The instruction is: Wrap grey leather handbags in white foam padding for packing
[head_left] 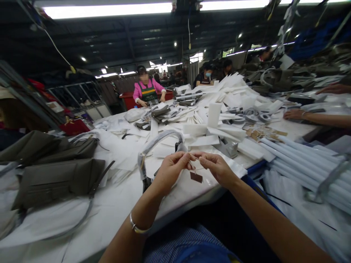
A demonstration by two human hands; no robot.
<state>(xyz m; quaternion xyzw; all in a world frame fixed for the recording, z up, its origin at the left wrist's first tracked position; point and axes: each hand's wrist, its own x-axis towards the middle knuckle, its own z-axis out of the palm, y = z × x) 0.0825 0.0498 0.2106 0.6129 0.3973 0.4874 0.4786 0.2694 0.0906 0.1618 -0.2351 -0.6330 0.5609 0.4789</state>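
Note:
Both of my hands meet over the front edge of the white table (175, 206). Between the fingertips of my left hand (175, 166) and my right hand (215, 166) runs a thin, light string (194, 157), pinched from both sides. A small brown hang tag (196, 177) dangles from it below my fingers. Just beyond my left hand stands a bag handle (157, 140) wrapped in clear plastic, arching upward. The rest of that bag is mostly hidden behind my hand and forearm.
Dark olive bags (59, 179) lie at the left. White foam sheets (227, 91) are heaped across the table. Brown tags (264, 131) and white rolls (304, 157) lie at the right, near a co-worker's hand (293, 114). A person in pink sleeves (148, 89) works opposite.

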